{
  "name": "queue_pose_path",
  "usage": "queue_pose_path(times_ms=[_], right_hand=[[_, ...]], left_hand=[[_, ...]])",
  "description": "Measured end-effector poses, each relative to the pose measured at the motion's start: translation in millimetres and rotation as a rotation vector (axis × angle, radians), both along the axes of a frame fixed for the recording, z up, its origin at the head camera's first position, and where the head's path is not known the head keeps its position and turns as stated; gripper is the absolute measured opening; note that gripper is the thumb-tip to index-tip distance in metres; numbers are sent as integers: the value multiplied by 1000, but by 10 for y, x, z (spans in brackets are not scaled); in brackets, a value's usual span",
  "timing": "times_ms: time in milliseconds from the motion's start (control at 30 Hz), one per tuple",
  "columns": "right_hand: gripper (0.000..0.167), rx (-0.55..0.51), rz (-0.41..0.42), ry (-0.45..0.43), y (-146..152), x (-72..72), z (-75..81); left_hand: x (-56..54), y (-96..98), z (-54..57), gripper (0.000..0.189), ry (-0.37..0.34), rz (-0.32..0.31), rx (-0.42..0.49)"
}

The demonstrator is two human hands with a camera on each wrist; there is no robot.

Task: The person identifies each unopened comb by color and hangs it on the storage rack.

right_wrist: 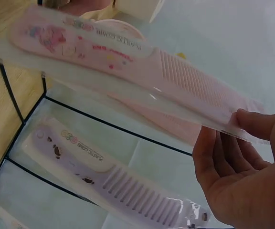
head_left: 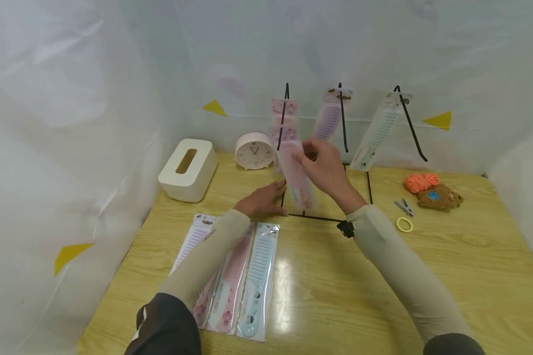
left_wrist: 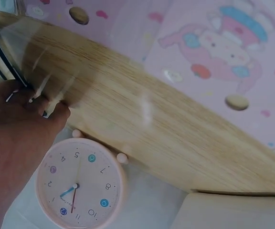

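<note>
In the head view my right hand [head_left: 324,165] pinches a packaged pink comb [head_left: 294,172] near its header card, at the left hook of a black wire display rack [head_left: 324,218]. The right wrist view shows the thumb on one face of the comb's package [right_wrist: 128,59] and the fingers behind it. Another pink package [head_left: 284,106] hangs farther back on that hook. My left hand [head_left: 263,199] rests at the left side of the rack's base, its fingers touching the wire. A packaged purple comb [head_left: 328,121] and a pale green one [head_left: 377,130] hang on the other hooks.
Several packaged combs, including a blue one [head_left: 257,281], lie beneath the left forearm. A pink alarm clock [head_left: 254,150] and a white tissue box [head_left: 188,170] stand behind. At right are orange yarn [head_left: 421,182], a brown plush [head_left: 439,197], nail clippers [head_left: 405,207] and a yellow ring [head_left: 404,225].
</note>
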State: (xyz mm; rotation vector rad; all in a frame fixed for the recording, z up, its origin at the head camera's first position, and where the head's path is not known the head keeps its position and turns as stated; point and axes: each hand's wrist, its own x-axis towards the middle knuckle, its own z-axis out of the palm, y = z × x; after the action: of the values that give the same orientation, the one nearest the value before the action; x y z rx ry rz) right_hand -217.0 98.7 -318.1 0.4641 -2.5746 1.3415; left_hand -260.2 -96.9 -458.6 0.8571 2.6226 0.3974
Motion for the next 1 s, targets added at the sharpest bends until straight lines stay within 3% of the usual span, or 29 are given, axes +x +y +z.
queue_pose_path(times_ms=[133,300,467,600,767,1000], right_hand=[[33,-35,-65,-13,-21,-231,-79],[28,-88,-80,-7,-92,-428,-145],[31,-102,-84,-17,-144,-520,-141],[30,-84,-34,-62,-93,-535,-161],[46,50,67,-182,147,-477,-296],[54,399,160,-398,818,-273,-612]], left_hand=[[29,12,-9,93,-35,29,-7],[52,25,-10,89,-49,55,49],[36,16,-9,88,-16,47,53],[17,0,0,89,-17,48,41],[33,-19,60,90,-10,43,9],[107,-71,79,90,8,55,-31]])
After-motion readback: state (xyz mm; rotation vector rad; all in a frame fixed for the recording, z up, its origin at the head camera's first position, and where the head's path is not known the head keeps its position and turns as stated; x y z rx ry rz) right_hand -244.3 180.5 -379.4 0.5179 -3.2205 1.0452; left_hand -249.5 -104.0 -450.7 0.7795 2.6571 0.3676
